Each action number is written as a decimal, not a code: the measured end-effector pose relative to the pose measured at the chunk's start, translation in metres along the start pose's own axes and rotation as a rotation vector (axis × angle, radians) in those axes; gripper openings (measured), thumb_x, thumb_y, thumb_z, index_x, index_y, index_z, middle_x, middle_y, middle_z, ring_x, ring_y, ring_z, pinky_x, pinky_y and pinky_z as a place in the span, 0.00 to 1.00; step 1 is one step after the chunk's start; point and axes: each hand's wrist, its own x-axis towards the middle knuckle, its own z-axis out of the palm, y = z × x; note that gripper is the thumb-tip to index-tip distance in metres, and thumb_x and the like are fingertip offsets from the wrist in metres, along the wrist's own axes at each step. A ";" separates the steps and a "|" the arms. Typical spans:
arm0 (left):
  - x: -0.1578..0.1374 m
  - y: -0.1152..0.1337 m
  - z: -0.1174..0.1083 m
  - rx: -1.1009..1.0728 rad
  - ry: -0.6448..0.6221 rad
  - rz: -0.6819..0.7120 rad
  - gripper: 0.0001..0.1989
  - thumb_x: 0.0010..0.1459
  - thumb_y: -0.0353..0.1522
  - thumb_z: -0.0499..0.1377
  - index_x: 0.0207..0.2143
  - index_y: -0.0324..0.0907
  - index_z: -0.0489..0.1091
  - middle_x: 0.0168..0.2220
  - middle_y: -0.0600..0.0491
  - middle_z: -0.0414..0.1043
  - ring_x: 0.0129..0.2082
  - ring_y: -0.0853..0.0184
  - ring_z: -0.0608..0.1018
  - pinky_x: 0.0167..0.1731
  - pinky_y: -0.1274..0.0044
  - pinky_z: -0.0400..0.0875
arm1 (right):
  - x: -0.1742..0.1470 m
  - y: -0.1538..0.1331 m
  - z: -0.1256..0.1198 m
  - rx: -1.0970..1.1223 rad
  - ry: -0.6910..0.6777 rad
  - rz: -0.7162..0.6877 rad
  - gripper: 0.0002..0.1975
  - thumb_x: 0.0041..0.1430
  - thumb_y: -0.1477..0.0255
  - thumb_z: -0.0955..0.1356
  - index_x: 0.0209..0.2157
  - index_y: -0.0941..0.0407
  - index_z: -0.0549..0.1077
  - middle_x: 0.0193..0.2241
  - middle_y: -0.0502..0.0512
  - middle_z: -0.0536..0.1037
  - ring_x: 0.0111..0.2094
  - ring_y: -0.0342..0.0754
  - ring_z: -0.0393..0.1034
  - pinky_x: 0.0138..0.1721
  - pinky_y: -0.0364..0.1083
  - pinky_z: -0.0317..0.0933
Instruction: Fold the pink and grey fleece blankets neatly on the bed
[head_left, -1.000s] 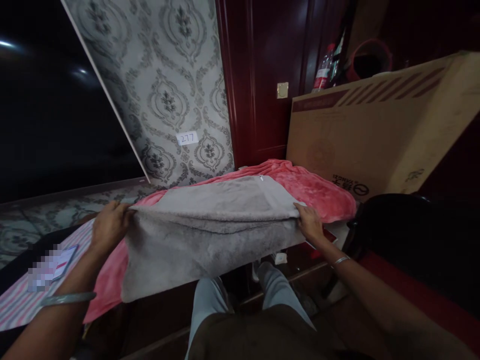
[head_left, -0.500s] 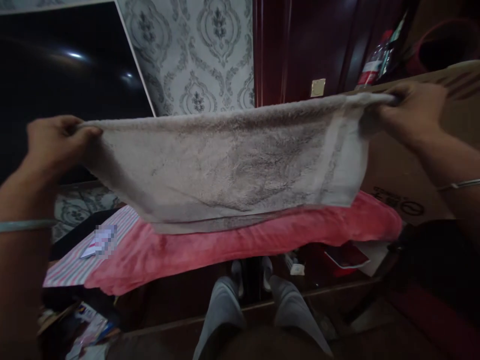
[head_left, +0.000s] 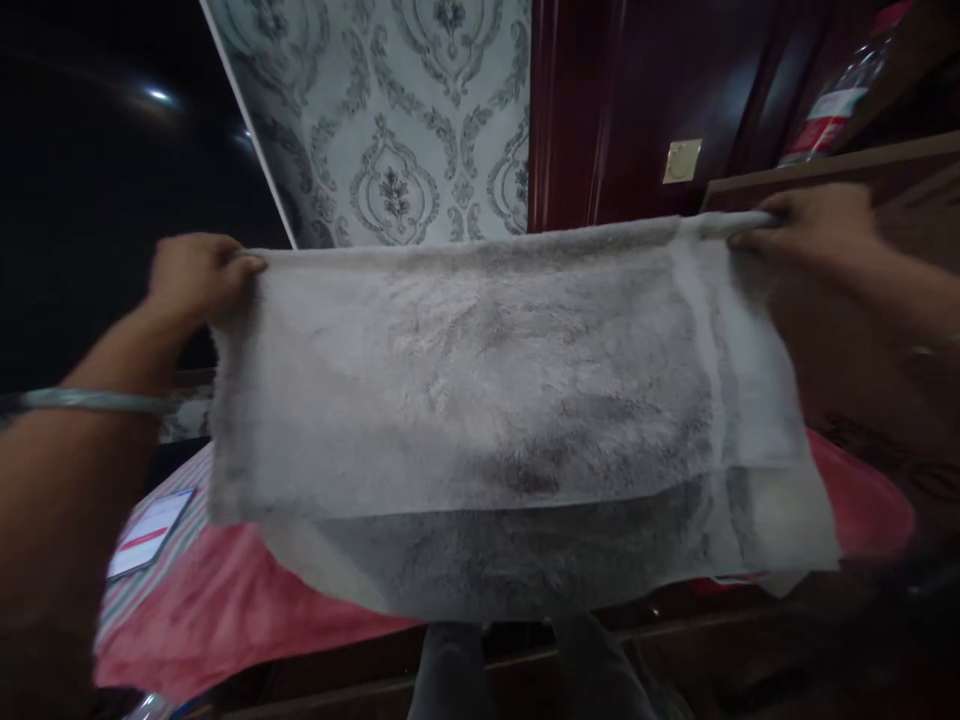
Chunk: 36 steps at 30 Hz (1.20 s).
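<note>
A fuzzy pale grey towel (head_left: 465,370), folded over double, hangs stretched between my two hands. My left hand (head_left: 199,275) pinches its upper left corner, thumb on the near side. At the upper right corner, next to a smooth white band, my right hand (head_left: 817,235) grips the fold. Behind and below the towel lies a pink plush cloth (head_left: 247,610), largely covered from view by it. The towel's back layer droops lower than the front one.
A phone (head_left: 150,535) with a lit screen rests on striped fabric (head_left: 191,480) at the left. A cardboard box (head_left: 862,330) stands at the right, a plastic bottle (head_left: 832,110) beyond it. A large black screen (head_left: 90,200) is at the upper left.
The towel has come closer and hangs lower, its back layer now showing beneath the front. My left hand has moved right in the view. Both hands keep their hold.
</note>
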 end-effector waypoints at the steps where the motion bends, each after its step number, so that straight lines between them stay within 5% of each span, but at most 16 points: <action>1: 0.009 0.017 0.019 0.011 -0.021 -0.052 0.29 0.67 0.43 0.47 0.53 0.23 0.69 0.55 0.42 0.70 0.55 0.57 0.69 0.57 0.59 0.61 | 0.006 -0.012 0.024 -0.054 0.000 0.075 0.24 0.68 0.54 0.62 0.44 0.60 0.77 0.37 0.62 0.78 0.48 0.58 0.69 0.51 0.64 0.64; 5: 0.015 0.074 0.115 0.038 -0.064 -0.068 0.26 0.68 0.36 0.48 0.63 0.32 0.62 0.64 0.34 0.58 0.62 0.49 0.63 0.56 0.58 0.62 | -0.017 -0.057 0.124 -0.117 -0.098 0.163 0.21 0.69 0.68 0.62 0.57 0.65 0.71 0.54 0.76 0.72 0.57 0.65 0.64 0.52 0.65 0.61; 9: -0.047 0.092 0.225 0.015 -0.388 0.134 0.25 0.65 0.33 0.52 0.63 0.39 0.65 0.64 0.39 0.64 0.63 0.52 0.66 0.60 0.62 0.62 | -0.120 -0.069 0.209 -0.132 -0.480 -0.020 0.26 0.66 0.66 0.65 0.63 0.58 0.66 0.61 0.68 0.68 0.61 0.64 0.60 0.57 0.63 0.58; 12: -0.112 0.082 0.290 -0.034 -0.629 0.178 0.26 0.67 0.38 0.49 0.64 0.42 0.64 0.67 0.41 0.60 0.66 0.52 0.63 0.62 0.58 0.60 | -0.203 -0.062 0.246 -0.154 -0.664 0.038 0.27 0.67 0.60 0.61 0.63 0.54 0.66 0.65 0.64 0.65 0.64 0.64 0.59 0.59 0.67 0.57; 15: -0.152 0.067 0.323 -0.074 -0.669 0.091 0.29 0.69 0.40 0.43 0.70 0.44 0.54 0.72 0.43 0.48 0.72 0.52 0.53 0.65 0.53 0.52 | -0.246 -0.051 0.261 -0.189 -0.716 0.133 0.29 0.69 0.56 0.55 0.66 0.51 0.63 0.69 0.57 0.59 0.67 0.62 0.53 0.62 0.67 0.52; 22: -0.170 0.050 0.308 -0.126 -0.764 0.084 0.30 0.69 0.42 0.44 0.70 0.44 0.54 0.73 0.44 0.46 0.72 0.53 0.51 0.66 0.54 0.51 | -0.253 -0.027 0.249 -0.122 -0.825 0.150 0.35 0.64 0.52 0.52 0.67 0.50 0.62 0.69 0.57 0.58 0.68 0.63 0.52 0.63 0.70 0.51; 27: -0.222 0.029 0.275 -0.144 -0.747 0.104 0.29 0.70 0.43 0.43 0.70 0.46 0.54 0.73 0.46 0.47 0.72 0.56 0.50 0.68 0.56 0.47 | -0.293 -0.011 0.214 -0.110 -0.806 0.136 0.38 0.61 0.50 0.50 0.69 0.48 0.59 0.70 0.56 0.55 0.70 0.62 0.47 0.65 0.70 0.48; 32: -0.262 0.020 0.242 -0.174 -0.718 0.059 0.28 0.68 0.40 0.46 0.68 0.44 0.59 0.70 0.45 0.55 0.70 0.58 0.58 0.67 0.59 0.52 | -0.322 -0.010 0.188 -0.084 -0.703 0.131 0.38 0.60 0.51 0.49 0.67 0.47 0.61 0.68 0.60 0.60 0.68 0.65 0.51 0.64 0.70 0.50; 36: -0.271 0.037 0.207 -0.177 -0.644 0.000 0.23 0.64 0.33 0.51 0.59 0.39 0.70 0.63 0.41 0.68 0.64 0.56 0.69 0.64 0.62 0.61 | -0.331 -0.012 0.183 -0.056 -0.643 0.139 0.41 0.58 0.49 0.48 0.68 0.47 0.60 0.67 0.63 0.62 0.67 0.67 0.53 0.64 0.71 0.48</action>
